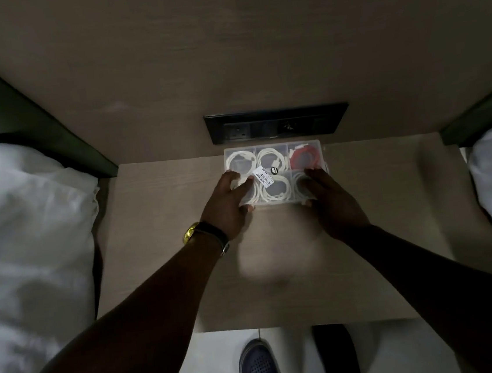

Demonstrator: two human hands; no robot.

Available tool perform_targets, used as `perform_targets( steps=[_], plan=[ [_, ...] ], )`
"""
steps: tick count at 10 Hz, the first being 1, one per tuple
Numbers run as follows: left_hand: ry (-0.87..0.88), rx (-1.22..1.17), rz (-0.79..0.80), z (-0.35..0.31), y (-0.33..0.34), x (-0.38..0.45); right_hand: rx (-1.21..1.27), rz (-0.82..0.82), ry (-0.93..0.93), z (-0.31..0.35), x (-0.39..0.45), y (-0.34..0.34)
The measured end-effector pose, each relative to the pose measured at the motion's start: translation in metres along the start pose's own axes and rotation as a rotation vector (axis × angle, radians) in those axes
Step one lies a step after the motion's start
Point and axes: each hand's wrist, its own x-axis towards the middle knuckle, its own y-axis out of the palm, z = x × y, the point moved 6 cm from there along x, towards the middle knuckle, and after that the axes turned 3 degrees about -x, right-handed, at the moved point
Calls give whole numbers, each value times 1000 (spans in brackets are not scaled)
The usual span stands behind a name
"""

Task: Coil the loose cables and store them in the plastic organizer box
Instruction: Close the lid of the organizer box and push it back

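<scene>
Plastic organizer box (272, 150) gripped by left hand (228, 206) and right hand (332, 200); socket panel (276, 124) just behind

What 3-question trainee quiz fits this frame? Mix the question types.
1. True or false: the lid of the organizer box is closed.
2. Which compartment holds the red cable? A far right, B far left, C near middle.
3. Fill in: the left hand and right hand rest on the box's ___ corners.

Key: 1 true, the label sits on the lid above the white cables. 2 A. 3 near.
</scene>
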Motion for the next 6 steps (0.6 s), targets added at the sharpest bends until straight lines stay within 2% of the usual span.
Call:
perform_targets(
  steps=[3, 5, 6],
  plan=[
    [-48, 49, 11, -3, -1, 3, 20, 29, 39, -2, 7, 0],
    [-89, 125, 119, -9, -3, 1, -52, 114, 39, 5, 8, -8],
    [-47, 196, 118, -42, -30, 9, -45, 118, 8, 22, 5, -44]
  ],
)
